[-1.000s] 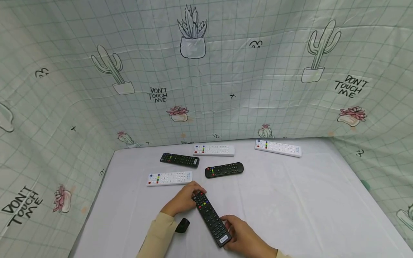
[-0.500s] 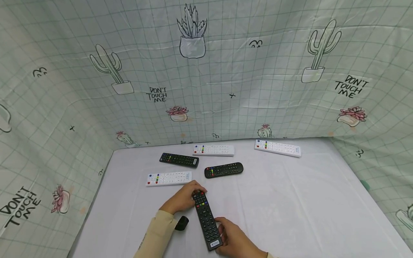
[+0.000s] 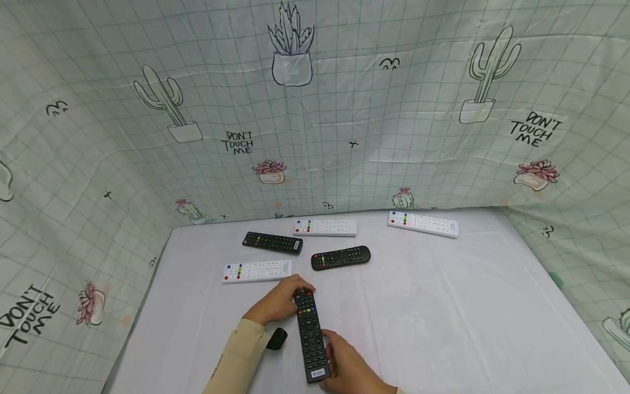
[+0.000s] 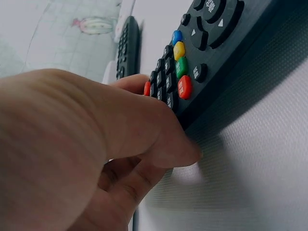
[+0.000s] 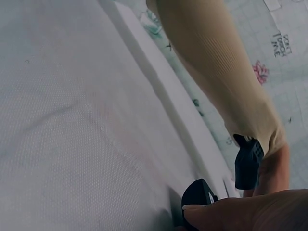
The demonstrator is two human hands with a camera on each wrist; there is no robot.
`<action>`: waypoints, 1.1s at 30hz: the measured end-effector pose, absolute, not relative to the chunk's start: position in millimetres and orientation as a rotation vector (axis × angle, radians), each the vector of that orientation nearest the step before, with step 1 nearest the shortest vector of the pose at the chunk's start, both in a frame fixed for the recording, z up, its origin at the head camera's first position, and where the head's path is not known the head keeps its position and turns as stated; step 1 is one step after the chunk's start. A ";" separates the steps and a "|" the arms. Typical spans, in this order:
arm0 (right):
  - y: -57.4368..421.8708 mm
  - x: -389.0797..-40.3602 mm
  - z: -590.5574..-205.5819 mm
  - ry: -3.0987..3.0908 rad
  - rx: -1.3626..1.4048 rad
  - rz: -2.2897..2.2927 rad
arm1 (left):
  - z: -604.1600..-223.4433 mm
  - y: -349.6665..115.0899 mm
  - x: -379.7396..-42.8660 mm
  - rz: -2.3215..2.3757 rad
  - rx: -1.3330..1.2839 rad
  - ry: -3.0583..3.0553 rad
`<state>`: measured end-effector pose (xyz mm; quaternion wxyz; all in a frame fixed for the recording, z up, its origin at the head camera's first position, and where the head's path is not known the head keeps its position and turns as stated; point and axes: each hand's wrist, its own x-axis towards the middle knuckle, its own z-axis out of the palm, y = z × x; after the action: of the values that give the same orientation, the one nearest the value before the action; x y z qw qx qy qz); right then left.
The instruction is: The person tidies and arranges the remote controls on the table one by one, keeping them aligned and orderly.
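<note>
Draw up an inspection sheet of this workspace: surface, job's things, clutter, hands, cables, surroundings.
Surface: white, textured tabletop, faintly creased.
Job's things: long black plastic remote with coloured buttons, buttons facing the head camera.
Clutter: three white rectangular remotes and two other black remotes, lying beyond it.
Hands: left hand grips its far end; right hand holds its near end.
Cables: nothing seen.
Surroundings: pale grid-patterned fabric with cactus drawings; small black device at the beige left sleeve.
</note>
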<state>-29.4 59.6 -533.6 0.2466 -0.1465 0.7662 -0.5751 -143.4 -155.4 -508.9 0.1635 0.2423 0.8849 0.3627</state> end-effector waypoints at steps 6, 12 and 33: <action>54.9 -27.2 -533.2 2.071 -0.365 -1.580 | -511.5 -156.3 -145.1 1.018 0.709 2.521; 51.1 -26.3 -532.4 2.081 -0.336 -1.563 | -511.6 -155.6 -145.1 1.023 0.712 2.506; 55.9 -28.0 -523.7 2.106 -0.394 -1.447 | -512.5 -158.3 -143.4 1.054 0.681 2.521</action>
<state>-28.0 55.9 -523.7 0.2746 -0.1464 0.7833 -0.5380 -143.4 -158.3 -512.5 0.1620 0.2386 0.8834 0.3695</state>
